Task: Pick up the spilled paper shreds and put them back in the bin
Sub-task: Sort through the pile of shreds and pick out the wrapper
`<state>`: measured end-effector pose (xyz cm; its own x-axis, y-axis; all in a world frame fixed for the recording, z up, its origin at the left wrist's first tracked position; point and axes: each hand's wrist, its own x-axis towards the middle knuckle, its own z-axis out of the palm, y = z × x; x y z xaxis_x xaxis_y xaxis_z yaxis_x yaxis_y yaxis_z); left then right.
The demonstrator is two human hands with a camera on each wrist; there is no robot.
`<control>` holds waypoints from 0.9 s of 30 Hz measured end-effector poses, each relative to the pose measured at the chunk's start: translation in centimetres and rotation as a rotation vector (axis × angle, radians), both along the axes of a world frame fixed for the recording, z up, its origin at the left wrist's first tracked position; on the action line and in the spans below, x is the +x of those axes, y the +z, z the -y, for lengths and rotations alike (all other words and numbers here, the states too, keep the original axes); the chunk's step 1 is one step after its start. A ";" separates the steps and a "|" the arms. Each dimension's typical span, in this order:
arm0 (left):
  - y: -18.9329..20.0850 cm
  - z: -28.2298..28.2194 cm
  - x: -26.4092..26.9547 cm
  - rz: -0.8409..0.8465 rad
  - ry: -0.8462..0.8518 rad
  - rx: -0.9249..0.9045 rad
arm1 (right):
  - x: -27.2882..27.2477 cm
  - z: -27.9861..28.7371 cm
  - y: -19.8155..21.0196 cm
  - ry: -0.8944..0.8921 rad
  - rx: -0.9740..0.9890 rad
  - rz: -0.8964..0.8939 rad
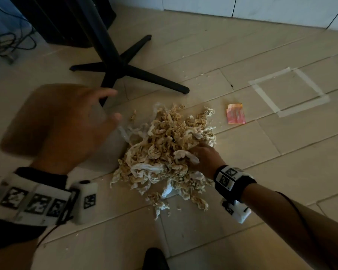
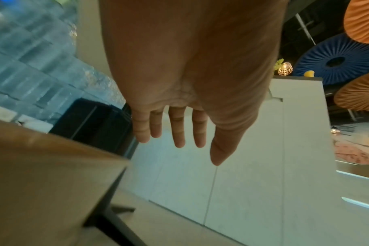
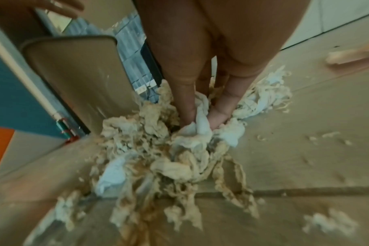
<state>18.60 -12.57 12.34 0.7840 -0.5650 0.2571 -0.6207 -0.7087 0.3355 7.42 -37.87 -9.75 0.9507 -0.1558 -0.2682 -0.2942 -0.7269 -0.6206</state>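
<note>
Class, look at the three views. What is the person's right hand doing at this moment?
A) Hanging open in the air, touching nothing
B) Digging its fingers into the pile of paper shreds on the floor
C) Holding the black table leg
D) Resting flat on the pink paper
B: the right hand has its fingers curled down into the paper shreds on the floor; the left hand is the one spread open in the air.

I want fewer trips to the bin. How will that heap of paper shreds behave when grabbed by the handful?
The paper shreds look tangled and crinkly, so a handful probably lifts as a loose, light clump. Strands likely trail and drop: crumbs already dot the floor. The right hand, fingers sunk in, suggests they compress easily.
</note>
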 end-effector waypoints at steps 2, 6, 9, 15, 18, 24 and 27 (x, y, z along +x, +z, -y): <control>-2.1 1.8 -1.2 -0.100 -0.025 0.026 | 0.2 -0.4 -0.6 0.081 -0.094 -0.088; -6.0 3.2 -2.8 -0.320 -0.032 0.012 | 0.4 -0.4 -0.5 0.138 -0.176 -0.106; -9.5 4.5 -4.1 -0.434 -0.095 0.086 | 0.1 0.2 -0.1 0.140 -0.184 -0.085; -13.7 7.6 -6.2 -0.542 -0.198 0.253 | -0.4 2.4 2.4 -0.037 -0.111 -0.016; -14.4 9.5 -7.0 -0.469 -0.269 0.294 | -0.8 3.3 4.2 -0.029 -0.108 0.003; -14.1 12.7 -7.9 -0.419 -0.284 0.305 | -1.7 4.1 8.4 -0.080 -0.007 0.012; -13.9 13.5 -8.2 -0.410 -0.255 0.132 | -2.4 4.0 9.3 -0.191 0.102 0.003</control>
<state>10.41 -26.06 -1.56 0.6383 -0.7587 -0.1298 -0.6156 -0.6044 0.5056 4.98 -41.85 -0.47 0.9073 -0.3055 -0.2889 -0.4186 -0.5912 -0.6894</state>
